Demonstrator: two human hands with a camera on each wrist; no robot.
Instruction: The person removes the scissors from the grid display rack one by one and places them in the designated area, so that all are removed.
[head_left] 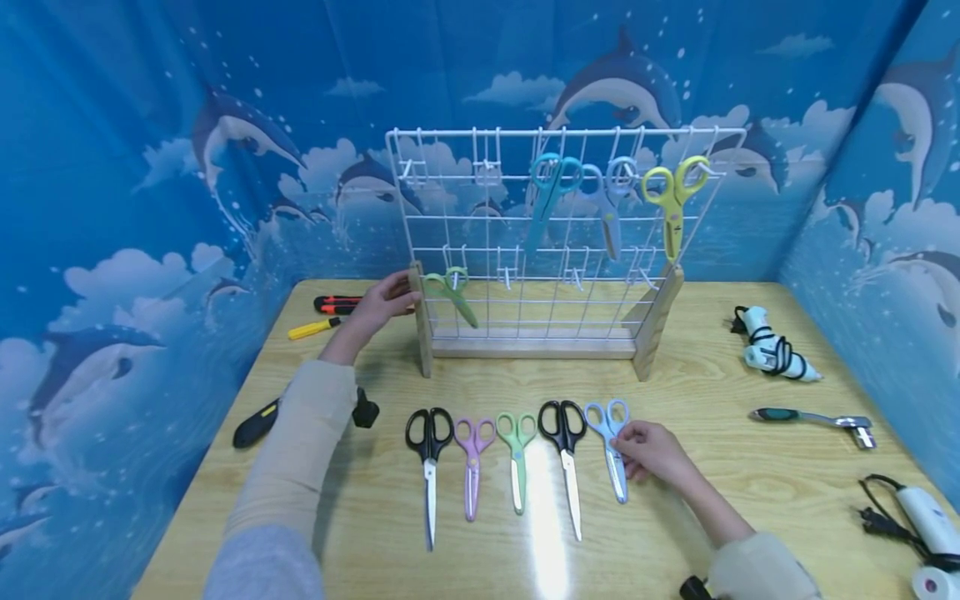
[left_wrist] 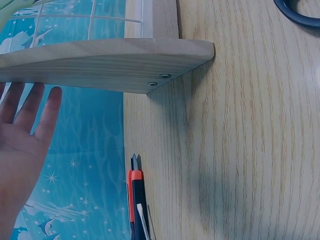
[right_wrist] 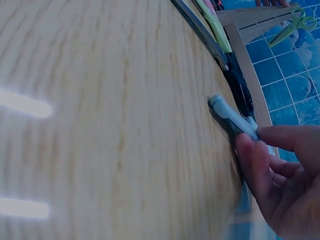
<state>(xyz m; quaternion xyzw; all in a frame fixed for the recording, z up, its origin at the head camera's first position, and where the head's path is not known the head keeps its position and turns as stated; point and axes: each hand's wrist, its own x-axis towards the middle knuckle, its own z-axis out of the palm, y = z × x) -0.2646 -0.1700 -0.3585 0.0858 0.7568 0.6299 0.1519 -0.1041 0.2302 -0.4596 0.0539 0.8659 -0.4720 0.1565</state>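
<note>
At the far end of the row on the table, my right hand point(head_left: 658, 452) pinches the blue scissors point(head_left: 617, 479) between thumb and fingers. In the right wrist view the light-blue handle point(right_wrist: 226, 109) shows beside the fingertips. My left hand point(head_left: 384, 302) touches the left wooden leg point(head_left: 421, 321) of a white wire rack point(head_left: 540, 219), its fingers straight in the left wrist view. Beside the blue scissors lie black-handled scissors point(head_left: 562, 427), green scissors point(head_left: 517, 450), pink scissors point(head_left: 472, 458) and another black-handled pair point(head_left: 430, 437).
On the rack hang teal scissors point(head_left: 551, 196), pale blue scissors point(head_left: 609, 208), yellow scissors point(head_left: 672, 204) and light-green scissors point(head_left: 454, 292). A cutter point(left_wrist: 137, 200) and a yellow-handled tool point(head_left: 313, 328) lie at left. A glue gun point(head_left: 772, 348) and ratchet point(head_left: 817, 419) lie right.
</note>
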